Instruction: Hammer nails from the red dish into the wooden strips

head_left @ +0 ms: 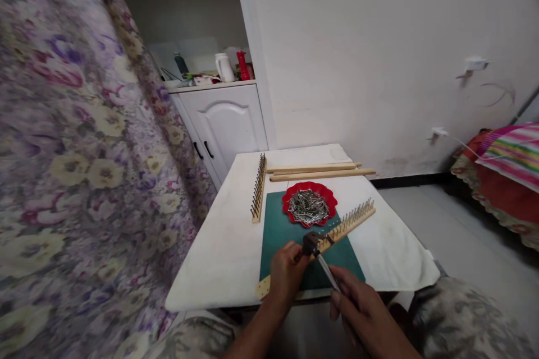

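A wooden strip (349, 221) studded with a row of upright nails lies slanted across a green cutting mat (278, 233). My left hand (286, 277) is closed on the near part of the strip, fingers pinched by the hammer head. My right hand (360, 305) is wrapped round the metal handle of a small hammer (315, 247), whose dark head rests on the strip. A red scalloped dish (309, 205) full of loose nails sits on the mat just beyond.
A second nail-studded strip (258, 188) lies on the white table (219, 252) at the left. Two plain wooden strips (320, 171) lie at the far edge. A flowered curtain (76, 151) hangs left; a white cabinet (225, 120) stands behind; striped bedding (505, 162) lies right.
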A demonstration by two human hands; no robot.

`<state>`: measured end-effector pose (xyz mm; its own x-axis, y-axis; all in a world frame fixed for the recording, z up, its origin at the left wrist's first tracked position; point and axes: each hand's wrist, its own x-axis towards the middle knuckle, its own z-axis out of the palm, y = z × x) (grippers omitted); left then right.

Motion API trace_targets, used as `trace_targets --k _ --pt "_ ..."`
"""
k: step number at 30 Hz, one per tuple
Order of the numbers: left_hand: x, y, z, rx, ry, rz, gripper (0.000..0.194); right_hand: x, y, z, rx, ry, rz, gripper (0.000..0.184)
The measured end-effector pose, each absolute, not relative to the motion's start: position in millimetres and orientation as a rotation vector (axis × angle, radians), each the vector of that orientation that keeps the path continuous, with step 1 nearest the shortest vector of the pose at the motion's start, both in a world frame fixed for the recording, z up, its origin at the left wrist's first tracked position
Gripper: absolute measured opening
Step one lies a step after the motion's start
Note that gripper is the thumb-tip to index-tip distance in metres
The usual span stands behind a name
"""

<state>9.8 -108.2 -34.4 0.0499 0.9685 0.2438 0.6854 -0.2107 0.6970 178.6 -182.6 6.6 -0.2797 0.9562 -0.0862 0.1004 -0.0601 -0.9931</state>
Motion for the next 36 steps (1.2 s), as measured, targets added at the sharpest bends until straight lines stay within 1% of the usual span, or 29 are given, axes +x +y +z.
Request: trace_targets --k 5,10,19,23,28,31,36 --pt "8.8 -107.6 -37.4 1.938 1.663 0.993 0.023 178.0 -183.2 7.7 -1.188 -1.486 1.412 0.046" --pt "8.3 -106.5 -38.5 1.953 1.678 0.977 0.024 178.7 -182.8 9.8 -1.2 -1.521 1.399 0.044" --pt "9.0 -108.1 -36.4 1.946 1.656 0.99 0.024 180.2 -183.1 7.7 -1.207 -1.578 1.293 0.044" --pt "8.6 -108.1 -36.0 1.931 1.661 0.984 0.025 179.3 -184.2 9.7 -1.218 -1.579 1.327 0.043" --pt "6.4 -108.7 -34.1 1.884 1.594 1.001 0.016 182.8 -187.1 -2.1 -1.204 -1.448 1.362 0.048" --pt "2.5 -110.3 -29.9 1.873 1.556 0.996 0.014 188.1 -189.7 -5.3 -1.205 -1.313 1.4 0.05" --pt "-7.8 -113.2 -20.2 1.958 1.669 0.841 0.006 195.8 -190.4 3.4 -1.223 -1.153 1.469 0.054"
